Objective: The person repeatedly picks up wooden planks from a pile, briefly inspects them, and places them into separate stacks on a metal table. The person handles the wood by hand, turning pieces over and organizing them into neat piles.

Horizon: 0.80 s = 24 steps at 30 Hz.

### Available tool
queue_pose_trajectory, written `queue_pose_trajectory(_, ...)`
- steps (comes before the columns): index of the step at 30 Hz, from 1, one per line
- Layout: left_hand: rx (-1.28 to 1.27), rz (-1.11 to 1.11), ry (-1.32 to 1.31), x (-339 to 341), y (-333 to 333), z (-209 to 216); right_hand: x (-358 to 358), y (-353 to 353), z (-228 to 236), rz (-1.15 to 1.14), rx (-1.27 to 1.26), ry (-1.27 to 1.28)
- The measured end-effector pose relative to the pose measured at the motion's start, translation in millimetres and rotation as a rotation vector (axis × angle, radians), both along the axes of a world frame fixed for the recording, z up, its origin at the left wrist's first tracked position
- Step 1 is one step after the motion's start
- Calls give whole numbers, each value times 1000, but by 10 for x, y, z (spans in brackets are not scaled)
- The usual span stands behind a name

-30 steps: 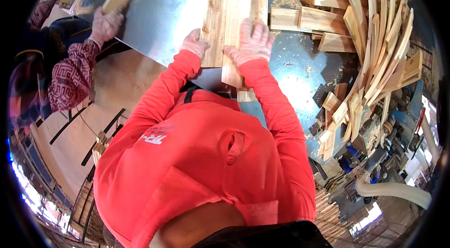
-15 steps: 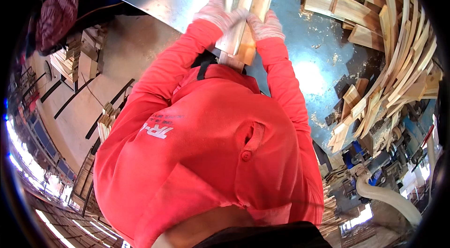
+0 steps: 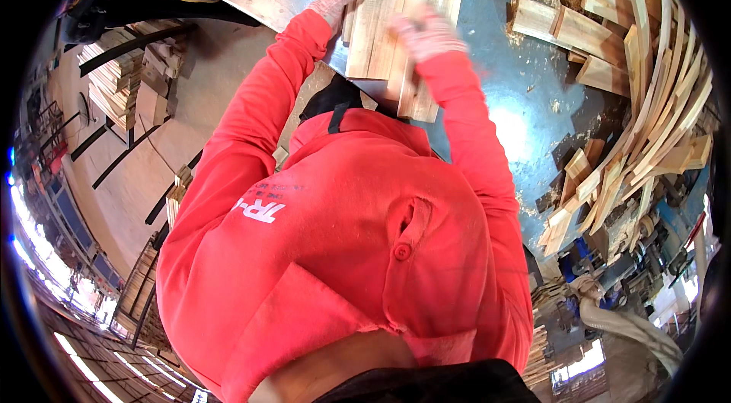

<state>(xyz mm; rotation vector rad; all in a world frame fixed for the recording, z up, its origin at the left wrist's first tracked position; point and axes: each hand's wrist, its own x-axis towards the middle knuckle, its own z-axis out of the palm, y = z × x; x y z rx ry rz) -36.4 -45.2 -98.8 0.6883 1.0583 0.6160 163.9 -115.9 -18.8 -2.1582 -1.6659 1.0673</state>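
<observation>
at left edge of boards, left hand; right hand blurred above; hands apart, grips unclear; tabletop stretching right.

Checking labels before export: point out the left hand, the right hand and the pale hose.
Left hand [image 3: 335, 2], head view, back of the glove.
Right hand [image 3: 429, 33], head view, motion-blurred back of the glove.
Pale hose [image 3: 623, 323], head view, middle of its visible length.
</observation>
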Motion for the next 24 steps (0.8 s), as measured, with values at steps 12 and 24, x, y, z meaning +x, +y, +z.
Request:
queue_pose_trajectory(12, 350, -371, 1125, -201, 223, 1256, -206, -494, -600, -157, -100, -322)
queue_pose_trajectory(24, 468, -442, 1348, -447, 174, 1003, 1204, -54, -52, 288, 424, -551)
